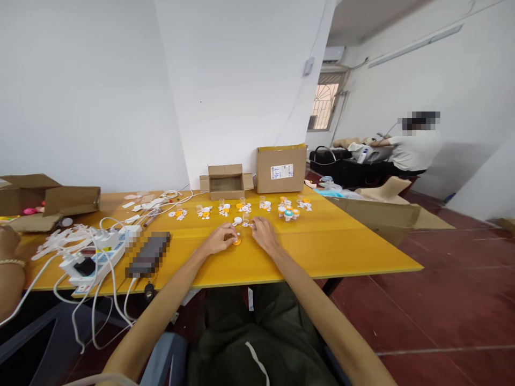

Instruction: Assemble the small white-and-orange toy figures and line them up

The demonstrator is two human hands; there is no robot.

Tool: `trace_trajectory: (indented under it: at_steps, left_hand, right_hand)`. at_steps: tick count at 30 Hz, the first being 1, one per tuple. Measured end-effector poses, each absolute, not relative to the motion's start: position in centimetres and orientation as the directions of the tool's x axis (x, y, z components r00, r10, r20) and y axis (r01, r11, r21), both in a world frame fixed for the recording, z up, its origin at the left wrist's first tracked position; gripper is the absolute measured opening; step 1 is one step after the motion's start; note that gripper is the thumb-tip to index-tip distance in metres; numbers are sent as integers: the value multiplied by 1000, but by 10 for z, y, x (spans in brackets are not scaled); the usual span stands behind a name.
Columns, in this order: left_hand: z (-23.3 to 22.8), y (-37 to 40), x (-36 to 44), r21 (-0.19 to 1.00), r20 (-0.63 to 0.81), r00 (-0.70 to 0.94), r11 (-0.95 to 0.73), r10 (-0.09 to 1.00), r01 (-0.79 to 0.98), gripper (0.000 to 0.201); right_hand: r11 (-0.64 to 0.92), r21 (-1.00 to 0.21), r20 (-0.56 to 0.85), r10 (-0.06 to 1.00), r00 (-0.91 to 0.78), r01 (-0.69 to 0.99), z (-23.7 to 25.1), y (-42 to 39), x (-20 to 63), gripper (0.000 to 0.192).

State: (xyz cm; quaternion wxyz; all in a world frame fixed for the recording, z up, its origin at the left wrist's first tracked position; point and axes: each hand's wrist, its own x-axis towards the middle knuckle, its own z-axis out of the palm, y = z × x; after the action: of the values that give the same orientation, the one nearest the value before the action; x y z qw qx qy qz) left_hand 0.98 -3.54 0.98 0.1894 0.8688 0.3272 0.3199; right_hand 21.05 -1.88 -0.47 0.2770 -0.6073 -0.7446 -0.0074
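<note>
Left hand (219, 239) and right hand (263, 234) are both over the bench (322, 247), near each other but with a gap between. I see the left fingers curled down at an orange ring (236, 242) on the bench; from here I cannot tell whether they pinch it or only touch it. The right fingers are bent beside a clear cup (245, 215) and some small white pieces (246, 225), and whether they hold anything is too small for me to tell. A white cap (237, 220) lies just beyond the left hand. Farther out I have a row of little piles with orange and white parts, and right of centre a group of lidded pots (288, 215), one lid teal. Behind the row stand a small open carton (227, 195) and a larger closed box (280, 174) with a label. Off to my left are a power strip (105, 262) with white cables and, at the edge, another person's arm (10, 287). A person in a white top (416, 151) sits in the right background.
</note>
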Motion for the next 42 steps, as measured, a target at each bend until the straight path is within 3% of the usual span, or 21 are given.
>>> trace_trajectory:
  at_steps: [7, 14, 20, 30, 42]
  left_hand:
    - [6, -32, 10, 542, 447, 584, -725, 677, 426, 18]
    - [2, -28, 10, 571, 431, 571, -701, 699, 427, 21]
    - [4, -29, 10, 574, 426, 571, -698, 702, 428, 21]
    - [0, -27, 9, 572, 422, 570, -695, 705, 435, 17]
    - [3, -28, 7, 588, 450, 482, -656, 752, 474, 17]
  right_hand:
    - [474, -88, 611, 720, -329, 876, 0, -19, 198, 34]
    - [467, 15, 563, 727, -394, 884, -3, -1, 187, 28]
    - [536, 73, 570, 669, -477, 841, -8, 10, 187, 23]
    - [568, -15, 726, 572, -381, 823, -10, -4, 204, 24]
    - [513, -119, 627, 702, -337, 850, -22, -24, 233, 27]
